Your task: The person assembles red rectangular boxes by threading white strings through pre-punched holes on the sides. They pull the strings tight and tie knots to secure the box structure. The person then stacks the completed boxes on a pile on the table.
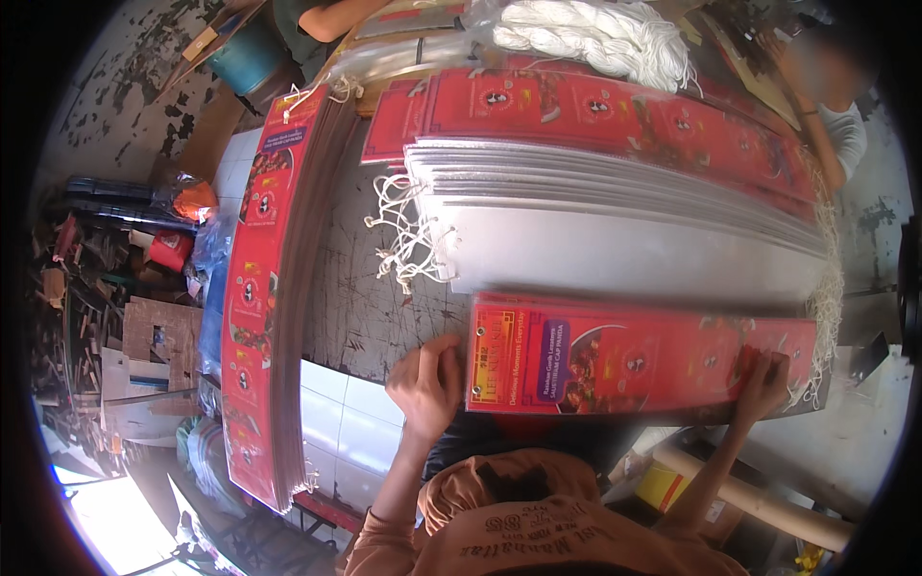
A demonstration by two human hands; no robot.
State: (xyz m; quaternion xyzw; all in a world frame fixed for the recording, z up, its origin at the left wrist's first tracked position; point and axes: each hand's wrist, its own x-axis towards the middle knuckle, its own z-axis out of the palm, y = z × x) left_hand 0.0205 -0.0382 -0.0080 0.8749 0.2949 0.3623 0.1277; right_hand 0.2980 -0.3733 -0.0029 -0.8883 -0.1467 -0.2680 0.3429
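Left hand: grip loosely curled, contents unclear. Right hand on red panel, closure unclear. White cords nearby could snag if panel slides.

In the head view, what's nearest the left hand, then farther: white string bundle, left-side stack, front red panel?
1. Front red panel: just right of the left hand.
2. Left-side stack: across a gap.
3. White string bundle: far ahead.

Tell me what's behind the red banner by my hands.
Behind the red banner is a stack of white sheets with string loops at its left end. What lies beneath both is covered.
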